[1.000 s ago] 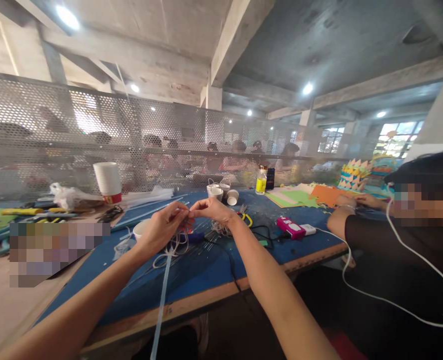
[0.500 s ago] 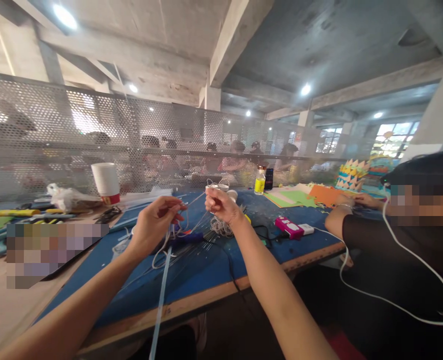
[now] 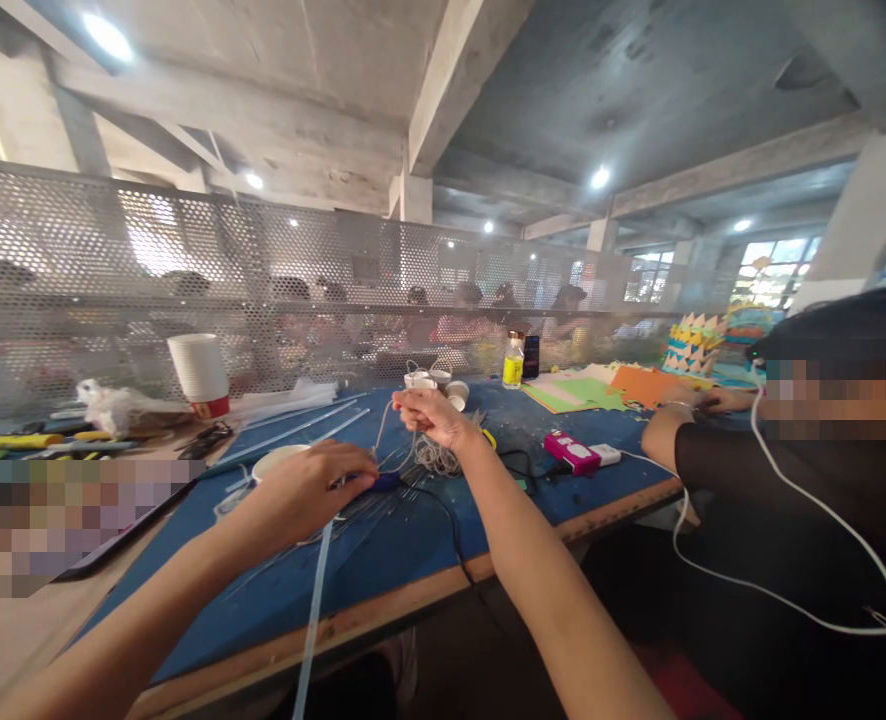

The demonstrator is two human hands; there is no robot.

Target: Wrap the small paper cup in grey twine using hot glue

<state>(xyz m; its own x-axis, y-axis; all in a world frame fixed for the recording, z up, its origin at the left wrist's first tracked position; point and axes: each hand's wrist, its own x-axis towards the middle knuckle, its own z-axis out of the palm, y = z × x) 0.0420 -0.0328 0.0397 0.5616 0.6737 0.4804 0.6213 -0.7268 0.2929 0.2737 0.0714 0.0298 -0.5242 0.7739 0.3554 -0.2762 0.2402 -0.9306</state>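
My left hand (image 3: 312, 487) rests low on the blue table (image 3: 383, 570), fingers curled round a pale clear tube (image 3: 314, 590) that runs off the front edge toward me. My right hand (image 3: 426, 415) is raised a little behind it, pinching a thin white string (image 3: 380, 428) that loops down toward the left hand. A small coil of white string (image 3: 434, 457) lies just under the right hand. A dark blue tool (image 3: 385, 481) lies by the left fingertips.
A stack of white cups (image 3: 198, 373), small paper cups (image 3: 443, 383), a yellow bottle (image 3: 514, 364), a pink device (image 3: 571, 452), black cable (image 3: 458, 540) and coloured paper (image 3: 593, 390) lie about. A person in black (image 3: 788, 490) leans on the right. A perforated metal screen (image 3: 263, 280) backs the table.
My hands have drawn apart: the left has dropped down to the table with the tube, the right stays raised, the string stretched between them.
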